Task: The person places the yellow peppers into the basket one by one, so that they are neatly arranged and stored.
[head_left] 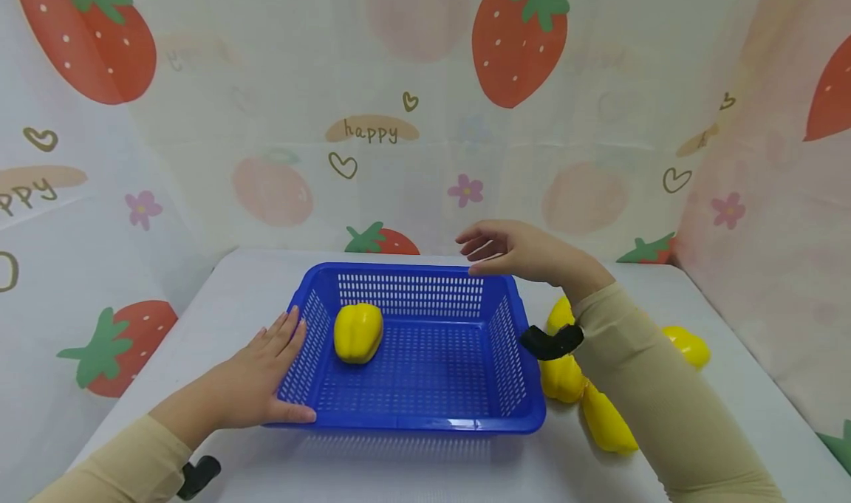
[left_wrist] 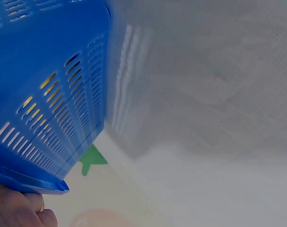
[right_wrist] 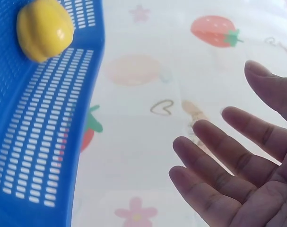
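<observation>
A blue plastic basket (head_left: 425, 423) with slotted walls stands on the table. Inside it, toward the left, lies one yellow bell pepper (head_left: 358, 333). My left hand (head_left: 255, 377) rests against the basket's left side, fingers extended along the rim and thumb over the front left corner. In the left wrist view, its fingers (left_wrist: 20, 210) show beside the basket rim. Raised over the back right corner is my right hand (head_left: 515, 252), holding nothing. The right wrist view shows its fingers (right_wrist: 214, 161) spread loosely, apart from the basket wall (right_wrist: 44, 123).
To the right of the basket lie several yellow peppers, including a bell pepper (head_left: 562, 379), a longer-looking one (head_left: 608, 420) and another farther right (head_left: 688, 346). My right forearm partly covers this group. A strawberry-print cloth (head_left: 425, 185) hangs behind the white table (head_left: 253, 466).
</observation>
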{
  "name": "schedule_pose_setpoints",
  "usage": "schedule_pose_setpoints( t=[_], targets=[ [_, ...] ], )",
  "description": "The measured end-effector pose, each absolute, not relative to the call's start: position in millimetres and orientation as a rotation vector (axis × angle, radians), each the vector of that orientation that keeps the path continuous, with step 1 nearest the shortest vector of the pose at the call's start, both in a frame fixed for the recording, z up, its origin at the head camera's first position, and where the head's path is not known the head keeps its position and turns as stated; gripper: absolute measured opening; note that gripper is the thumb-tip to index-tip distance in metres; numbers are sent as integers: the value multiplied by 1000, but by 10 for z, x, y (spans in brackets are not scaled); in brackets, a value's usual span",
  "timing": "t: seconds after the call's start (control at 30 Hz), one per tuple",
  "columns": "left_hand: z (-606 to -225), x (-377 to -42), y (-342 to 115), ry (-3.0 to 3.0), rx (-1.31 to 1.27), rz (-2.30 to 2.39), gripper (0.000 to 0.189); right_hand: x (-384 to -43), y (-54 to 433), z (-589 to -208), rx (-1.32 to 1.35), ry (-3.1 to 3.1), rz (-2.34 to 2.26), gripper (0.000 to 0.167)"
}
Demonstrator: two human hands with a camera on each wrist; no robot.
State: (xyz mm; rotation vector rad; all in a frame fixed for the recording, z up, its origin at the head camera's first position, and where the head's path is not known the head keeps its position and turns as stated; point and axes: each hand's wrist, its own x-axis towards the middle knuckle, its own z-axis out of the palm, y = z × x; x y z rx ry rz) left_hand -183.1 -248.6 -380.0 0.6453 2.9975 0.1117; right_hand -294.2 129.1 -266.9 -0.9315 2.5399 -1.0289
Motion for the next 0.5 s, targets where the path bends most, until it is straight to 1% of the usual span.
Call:
schedule_pose_setpoints(
  t=[0.2,0.5],
  targets=[
    [-3798,-1831,-2483,2994,636,106,126,-2902,1592,-2694,-916,2560,-1041,44],
    [-3815,-1838,-2490,2999,644,120,122,-2856,2051,-2750,-842,2673,-982,49]
  ],
)
